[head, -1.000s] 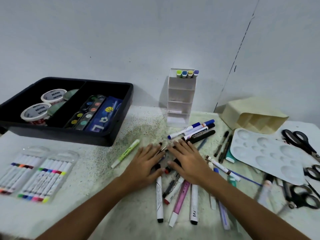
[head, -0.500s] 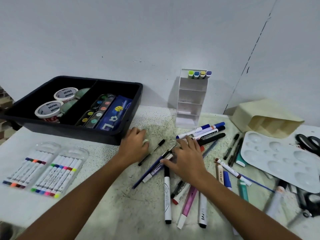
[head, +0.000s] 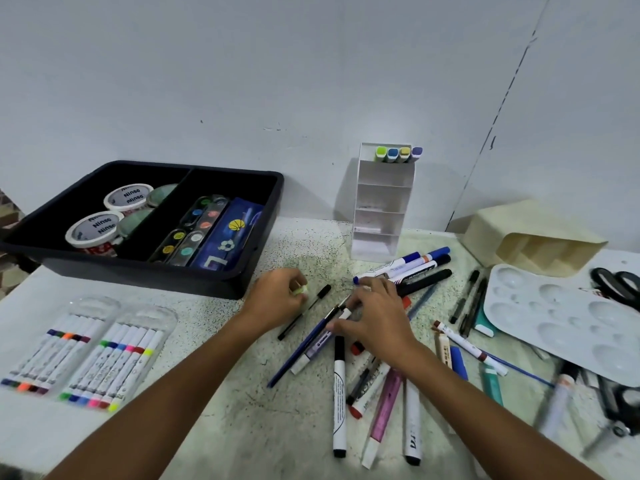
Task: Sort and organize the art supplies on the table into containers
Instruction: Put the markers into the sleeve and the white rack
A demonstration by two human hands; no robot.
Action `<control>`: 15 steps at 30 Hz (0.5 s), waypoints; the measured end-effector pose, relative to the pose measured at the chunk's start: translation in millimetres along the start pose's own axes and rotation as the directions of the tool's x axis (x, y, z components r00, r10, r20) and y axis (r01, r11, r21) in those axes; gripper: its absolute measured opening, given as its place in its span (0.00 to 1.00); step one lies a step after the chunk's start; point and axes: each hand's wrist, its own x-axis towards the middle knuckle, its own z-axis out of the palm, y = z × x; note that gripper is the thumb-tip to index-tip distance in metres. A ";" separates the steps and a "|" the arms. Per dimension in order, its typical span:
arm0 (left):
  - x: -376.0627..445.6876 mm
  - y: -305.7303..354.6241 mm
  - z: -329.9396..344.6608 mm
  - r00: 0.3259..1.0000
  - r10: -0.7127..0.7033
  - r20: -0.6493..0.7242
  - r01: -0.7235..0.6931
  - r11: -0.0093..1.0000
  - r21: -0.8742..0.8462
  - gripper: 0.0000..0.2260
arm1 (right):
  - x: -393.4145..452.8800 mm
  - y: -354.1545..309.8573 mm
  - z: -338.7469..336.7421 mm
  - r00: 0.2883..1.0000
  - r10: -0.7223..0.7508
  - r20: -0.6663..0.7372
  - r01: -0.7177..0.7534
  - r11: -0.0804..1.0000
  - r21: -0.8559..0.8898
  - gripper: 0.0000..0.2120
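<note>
Markers and pens (head: 381, 368) lie scattered across the speckled table (head: 214, 393), most of them in a loose heap under and around the right hand (head: 375, 315). That hand rests over the heap with its fingers curled, pinching a thin pen (head: 337, 308) by its upper end. The left hand (head: 277, 296) sits just in front of the black tray (head: 214, 282), fingers curled round the pale green end of a highlighter (head: 302, 290); the rest of it is hidden in the palm. A slim black pen (head: 304, 311) lies between the 2 hands.

The tray holds 2 tape rolls (head: 110, 216) in its left compartment and paint strips with a blue case (head: 228, 237) in its right. Behind the heap stands a white tiered organizer (head: 381, 209) with 4 highlighters (head: 398, 154) in its top tier. 2 clear packs of coloured markers (head: 86, 355) lie at the left; a cream holder (head: 530, 237), a white palette (head: 561, 317) and scissors (head: 616, 282) lie at the right
</note>
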 end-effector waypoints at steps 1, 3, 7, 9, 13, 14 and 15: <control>0.4 5.0 -3.2 1.000 0.010 -0.002 -0.010 1.000 -0.028 0.06 | 0.6 -0.9 -5.4 1.000 0.004 0.011 -0.006 0.989 0.151 0.21; 2.6 17.5 -12.4 0.999 0.040 -0.015 -0.041 0.996 -0.083 0.08 | 5.2 -0.4 -15.6 0.998 -0.008 0.060 -0.019 0.901 0.433 0.20; 9.3 47.7 -31.6 0.995 0.090 -0.032 -0.095 0.971 -0.221 0.10 | 13.1 8.9 -35.2 0.999 -0.033 0.039 -0.001 0.745 0.667 0.17; 14.4 62.5 -40.3 0.992 0.119 -0.046 -0.127 0.944 -0.303 0.10 | 16.3 13.5 -49.0 0.999 -0.013 -0.040 0.037 0.728 0.684 0.17; 29.7 91.4 -60.6 0.965 0.206 -0.162 -0.256 0.875 -0.411 0.10 | 24.7 19.8 -91.6 0.956 0.035 -0.290 0.195 0.662 0.724 0.14; 33.5 100.0 -65.6 0.954 0.225 -0.200 -0.292 0.854 -0.430 0.10 | 26.1 19.6 -105.0 0.932 0.035 -0.360 0.248 0.660 0.709 0.11; 36.1 108.4 -71.1 0.938 0.248 -0.242 -0.335 0.828 -0.449 0.10 | 25.7 17.4 -118.2 0.904 0.025 -0.427 0.306 0.659 0.687 0.08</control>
